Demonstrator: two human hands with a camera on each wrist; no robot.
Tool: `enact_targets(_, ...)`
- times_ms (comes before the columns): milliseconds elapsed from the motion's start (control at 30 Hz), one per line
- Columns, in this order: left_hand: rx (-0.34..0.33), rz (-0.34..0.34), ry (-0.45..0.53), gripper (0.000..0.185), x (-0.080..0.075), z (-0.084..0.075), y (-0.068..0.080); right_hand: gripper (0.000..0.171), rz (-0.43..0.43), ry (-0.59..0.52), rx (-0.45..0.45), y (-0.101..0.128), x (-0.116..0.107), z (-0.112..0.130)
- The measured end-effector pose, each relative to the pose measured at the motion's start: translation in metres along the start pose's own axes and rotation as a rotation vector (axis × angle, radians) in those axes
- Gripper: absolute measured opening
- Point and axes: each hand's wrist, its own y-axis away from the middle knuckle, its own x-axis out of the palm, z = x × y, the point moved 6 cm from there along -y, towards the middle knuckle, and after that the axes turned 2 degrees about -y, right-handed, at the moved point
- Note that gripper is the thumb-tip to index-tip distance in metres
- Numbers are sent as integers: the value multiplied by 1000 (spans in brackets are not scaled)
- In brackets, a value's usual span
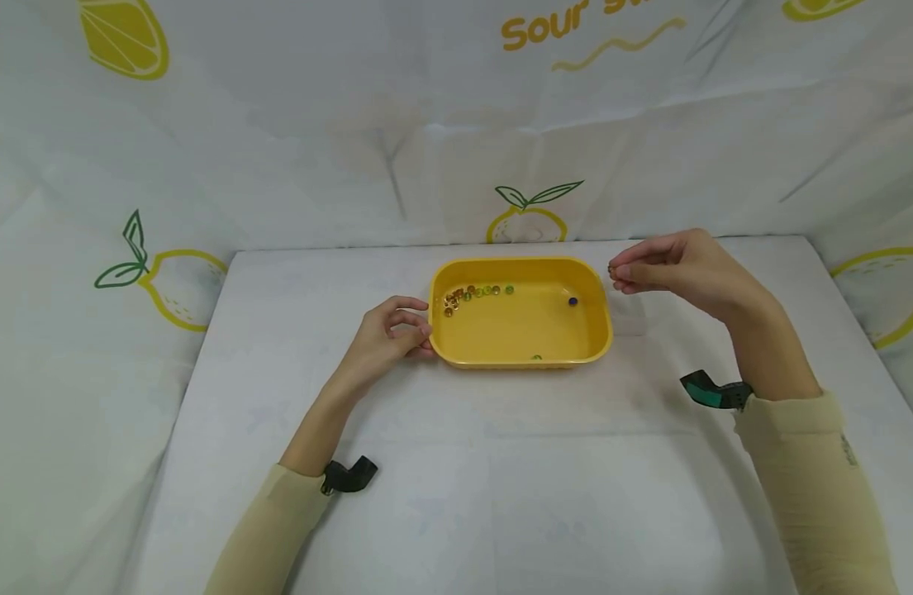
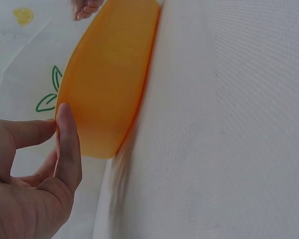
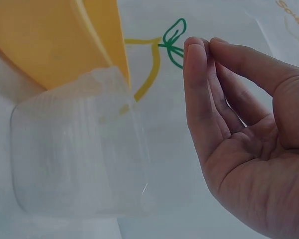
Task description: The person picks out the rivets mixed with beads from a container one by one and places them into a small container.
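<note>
The left hand (image 1: pixel 393 329) is steadying the yellow tray (image 1: pixel 520 357) at nine o'clock; the right hand (image 1: pixel 668 264) is pinching a bead (image 1: pixel 611 269) at three o'clock, best released low over the clear cup (image 3: pixel 77 149).

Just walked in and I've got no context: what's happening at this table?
A person sits at a white-covered table with a yellow tray in front of them. The left hand holds the tray's left rim. The right hand is raised just past the tray's right end, fingertips pinched together on what looks like a small bead. Most beads sit clustered in the tray's far left corner, with a dark bead nearer the right. A clear plastic container stands beside the tray's right end.
</note>
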Motion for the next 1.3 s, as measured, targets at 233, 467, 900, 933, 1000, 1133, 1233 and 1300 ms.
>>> enact_targets(233,-1,-2,7,39,1,1,-1,38,-14,36,63,3,-7,-18)
enact_targets(467,7,3,14,41,2,0,-1,38,-23,57,51,7,-13,-28)
enact_targets(900,17,7,13,41,1,0,-1,35,4,66,73,8,-17,-42)
enact_targets(933,17,9,12,41,1,0,-1,35,6,73,77,8,-17,-42)
enact_targets(1000,15,9,15,42,1,0,-1,35,9,86,85,8,-18,-44)
enact_targets(1133,7,5,24,42,1,0,-1,35,20,108,109,6,-20,-45)
enact_targets(1233,6,5,22,41,1,0,0,36,26,129,128,5,-20,-45)
enact_targets(1300,7,7,20,41,1,-1,0,35,28,140,136,4,-19,-45)
